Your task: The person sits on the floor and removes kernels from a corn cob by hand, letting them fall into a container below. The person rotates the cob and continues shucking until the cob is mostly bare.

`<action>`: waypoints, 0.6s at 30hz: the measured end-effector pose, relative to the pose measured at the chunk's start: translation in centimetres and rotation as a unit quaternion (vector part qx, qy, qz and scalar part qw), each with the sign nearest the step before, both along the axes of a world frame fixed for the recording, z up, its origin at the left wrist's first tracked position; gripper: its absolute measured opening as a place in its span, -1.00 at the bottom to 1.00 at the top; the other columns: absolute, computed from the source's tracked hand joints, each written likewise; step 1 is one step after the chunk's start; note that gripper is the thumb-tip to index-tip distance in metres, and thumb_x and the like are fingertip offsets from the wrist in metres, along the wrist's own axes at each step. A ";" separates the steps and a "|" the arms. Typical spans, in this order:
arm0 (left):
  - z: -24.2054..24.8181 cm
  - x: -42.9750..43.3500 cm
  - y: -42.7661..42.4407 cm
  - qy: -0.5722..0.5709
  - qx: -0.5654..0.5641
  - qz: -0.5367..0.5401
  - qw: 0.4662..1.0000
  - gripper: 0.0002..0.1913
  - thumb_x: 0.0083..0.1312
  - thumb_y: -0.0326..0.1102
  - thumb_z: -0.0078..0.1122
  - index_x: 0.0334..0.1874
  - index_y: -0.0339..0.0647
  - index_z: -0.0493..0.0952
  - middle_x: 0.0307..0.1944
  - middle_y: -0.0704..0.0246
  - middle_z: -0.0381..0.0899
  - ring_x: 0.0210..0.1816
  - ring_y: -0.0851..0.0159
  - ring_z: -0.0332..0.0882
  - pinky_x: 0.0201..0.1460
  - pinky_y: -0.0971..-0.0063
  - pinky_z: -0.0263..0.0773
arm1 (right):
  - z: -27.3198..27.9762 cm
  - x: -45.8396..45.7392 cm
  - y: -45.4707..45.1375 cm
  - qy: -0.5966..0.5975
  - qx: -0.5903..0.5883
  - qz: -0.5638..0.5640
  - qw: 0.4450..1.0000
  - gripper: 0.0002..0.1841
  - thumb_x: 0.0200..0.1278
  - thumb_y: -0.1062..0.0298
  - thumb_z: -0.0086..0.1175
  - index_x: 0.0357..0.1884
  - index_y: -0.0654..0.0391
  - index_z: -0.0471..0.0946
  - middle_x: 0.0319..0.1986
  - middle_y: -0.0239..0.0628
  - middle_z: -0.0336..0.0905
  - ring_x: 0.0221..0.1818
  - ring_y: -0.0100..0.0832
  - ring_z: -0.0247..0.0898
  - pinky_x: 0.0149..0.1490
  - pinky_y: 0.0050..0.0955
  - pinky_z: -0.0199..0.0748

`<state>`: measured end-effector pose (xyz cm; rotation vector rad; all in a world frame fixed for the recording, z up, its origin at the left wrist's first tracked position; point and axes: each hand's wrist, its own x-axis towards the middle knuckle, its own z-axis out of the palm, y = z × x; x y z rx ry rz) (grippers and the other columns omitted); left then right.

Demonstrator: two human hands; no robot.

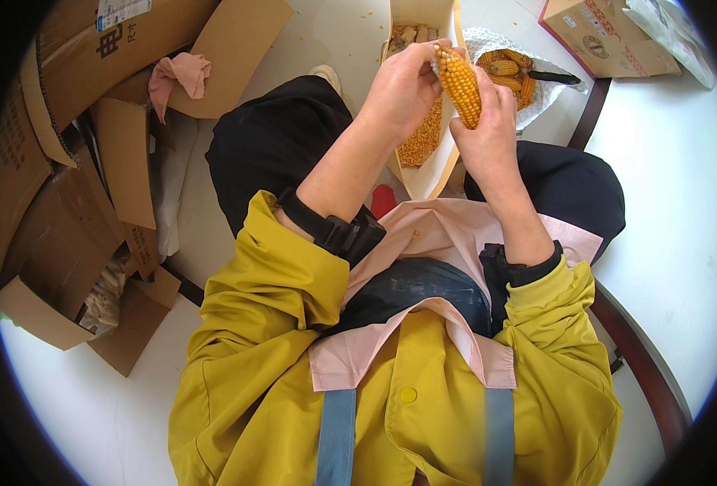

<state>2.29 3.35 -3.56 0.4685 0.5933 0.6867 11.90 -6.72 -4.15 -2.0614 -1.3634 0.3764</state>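
Note:
A dried ear of yellow corn [460, 88] is held tilted between both hands. My right hand [493, 118] wraps its lower part, thumb near the bottom end. At the upper end, the fingers of my left hand [402, 85] press on the kernels, with a pale patch of cob showing there. Directly below stands a tall cream paper bag [428, 180], its mouth wide. Inside it lie loose corn kernels [420, 143] and, at the far end, several stripped cobs [416, 36]. My hands hide part of the bag's middle.
A white woven sack [544, 109] holds several corn ears [504, 68], with a black-handled tool [554, 77] across its edge. Cardboard boxes [67, 231] crowd the left, one bearing a pink cloth [181, 79]. Another carton [607, 42] stands far right. A few kernels lie scattered on the floor.

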 end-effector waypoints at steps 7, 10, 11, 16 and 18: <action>-0.1 0.2 -0.2 0.027 0.046 -0.001 0.999 -0.60 0.32 -0.33 -0.29 0.06 -0.55 0.32 0.00 0.03 0.43 0.07 0.17 0.41 0.23 0.33 0.29 | -0.1 0.1 0.0 -0.003 0.000 -0.002 1.000 -0.23 -0.20 0.59 0.21 0.21 0.06 0.27 -0.08 -0.10 0.24 0.02 -0.06 0.21 0.12 -0.22 0.31; -0.2 0.1 0.1 0.008 0.004 0.001 1.000 -0.59 0.31 -0.33 -0.31 0.05 -0.57 0.32 0.00 0.02 0.43 0.06 0.15 0.42 0.24 0.33 0.28 | -0.1 0.2 0.0 -0.023 0.005 0.001 1.000 -0.24 -0.21 0.59 0.22 0.20 0.06 0.29 -0.09 -0.10 0.25 0.00 -0.07 0.22 0.11 -0.22 0.31; -0.2 0.1 0.2 0.011 -0.007 0.003 1.000 -0.59 0.31 -0.34 -0.32 0.05 -0.57 0.33 0.00 0.01 0.43 0.06 0.14 0.42 0.24 0.33 0.28 | -0.2 0.2 0.0 -0.034 0.006 0.003 0.999 -0.24 -0.21 0.59 0.22 0.20 0.04 0.30 -0.10 -0.11 0.25 -0.01 -0.07 0.22 0.10 -0.22 0.31; -0.2 -0.4 0.6 0.007 -0.011 -0.024 1.000 -0.58 0.27 -0.37 -0.34 0.03 -0.57 0.35 0.00 0.01 0.44 0.07 0.13 0.41 0.24 0.33 0.28 | -0.1 0.2 -0.1 -0.091 0.002 0.003 0.996 -0.25 -0.22 0.58 0.24 0.18 -0.03 0.34 -0.13 -0.13 0.27 -0.05 -0.10 0.25 0.07 -0.23 0.30; -0.1 -0.5 0.6 0.004 -0.006 -0.024 1.000 -0.58 0.26 -0.38 -0.34 0.02 -0.58 0.36 -0.02 0.01 0.45 0.07 0.13 0.41 0.24 0.33 0.28 | -0.1 0.3 0.0 -0.110 -0.004 0.002 0.994 -0.25 -0.23 0.57 0.26 0.18 -0.05 0.35 -0.14 -0.14 0.28 -0.06 -0.10 0.26 0.07 -0.24 0.30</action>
